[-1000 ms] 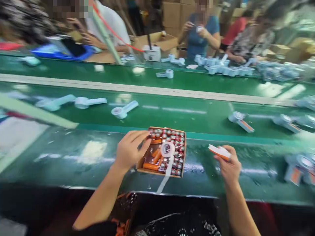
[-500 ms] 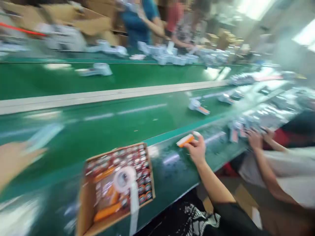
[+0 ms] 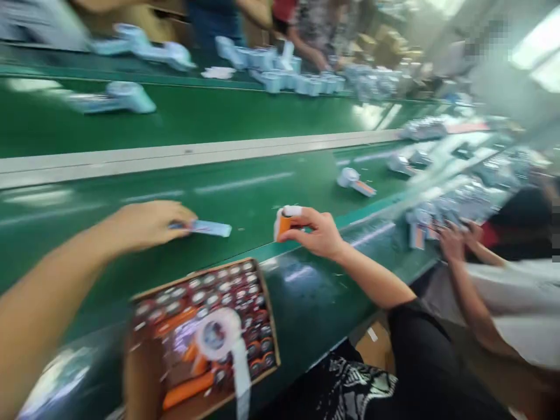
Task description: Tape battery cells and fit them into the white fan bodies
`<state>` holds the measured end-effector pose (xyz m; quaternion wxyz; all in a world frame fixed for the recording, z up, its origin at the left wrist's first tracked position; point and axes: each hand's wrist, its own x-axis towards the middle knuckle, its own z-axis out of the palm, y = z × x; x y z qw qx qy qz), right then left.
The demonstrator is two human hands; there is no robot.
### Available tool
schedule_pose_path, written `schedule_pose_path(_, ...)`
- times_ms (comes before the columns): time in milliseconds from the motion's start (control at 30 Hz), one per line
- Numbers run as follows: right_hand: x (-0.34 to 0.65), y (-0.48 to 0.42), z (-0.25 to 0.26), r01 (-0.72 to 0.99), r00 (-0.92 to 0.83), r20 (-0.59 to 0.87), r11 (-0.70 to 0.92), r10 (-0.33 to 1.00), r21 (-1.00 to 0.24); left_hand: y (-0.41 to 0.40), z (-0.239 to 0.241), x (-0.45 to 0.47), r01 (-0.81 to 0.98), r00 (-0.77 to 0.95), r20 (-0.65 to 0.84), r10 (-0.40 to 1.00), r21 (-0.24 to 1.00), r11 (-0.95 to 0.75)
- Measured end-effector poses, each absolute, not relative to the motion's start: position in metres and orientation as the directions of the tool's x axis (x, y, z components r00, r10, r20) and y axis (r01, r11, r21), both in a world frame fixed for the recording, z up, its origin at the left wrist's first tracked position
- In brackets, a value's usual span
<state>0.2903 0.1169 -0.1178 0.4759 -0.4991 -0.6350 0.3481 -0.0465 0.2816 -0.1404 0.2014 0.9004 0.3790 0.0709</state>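
Observation:
My left hand [image 3: 149, 224] is over the green belt, its fingers closed on a long pale-blue plastic piece [image 3: 212, 228] that points right. My fingers hide the other end of that piece. To the right, my right hand [image 3: 312, 230] pinches an orange cylindrical battery [image 3: 286, 223] with some white on it between thumb and fingers, just above the belt's near edge. Below both hands stands an open cardboard box [image 3: 273, 326] of upright batteries [image 3: 225, 286], with several orange ones lying down. On top of them rests a roll of white tape [image 3: 219, 332], its loose end hanging over the front.
A pale-blue device with a round head [image 3: 350, 178] lies on the belt [image 3: 262, 186] beyond my right hand. A co-worker's hands [image 3: 455, 236] are at similar devices on the right. Across the white divider [image 3: 196, 151], more devices [image 3: 280, 73] line the far bench before other people.
My left hand has swung right with the pale-blue piece, from the left edge to above the box. My right hand has moved left with the orange battery, bringing the two closer.

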Motion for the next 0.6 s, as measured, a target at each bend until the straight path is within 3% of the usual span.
schedule_pose_path(67,0.28,0.141,-0.121,0.338,-0.116,0.242,0.267,0.963,-0.902,0.285,-0.126,-0.08,0.714,0.691,-0.316,0.65,0.439,-0.546)
schedule_pose_path(100,0.274,0.153,-0.124,0.352,-0.154,0.237,0.277,0.959,-0.894,0.288,-0.121,-0.087,0.735,0.673,-0.389,0.629,0.448,-0.509)
schedule_pose_path(300,0.227,0.205,-0.138,0.529,-0.338,0.222,0.38,0.914,-0.759,0.287,-0.122,-0.062,0.821,0.56,-0.34,0.755,0.35,-0.452)
schedule_pose_path(500,0.201,0.217,-0.14,0.74,-0.498,0.115,0.49,0.86,-0.46,0.28,-0.123,-0.049,0.852,0.514,-0.37,0.774,0.329,-0.408)
schedule_pose_path(600,0.194,0.214,-0.128,0.797,-0.559,-0.015,0.532,0.829,-0.287,0.28,-0.123,-0.045,0.83,0.544,-0.342,0.766,0.357,-0.43)
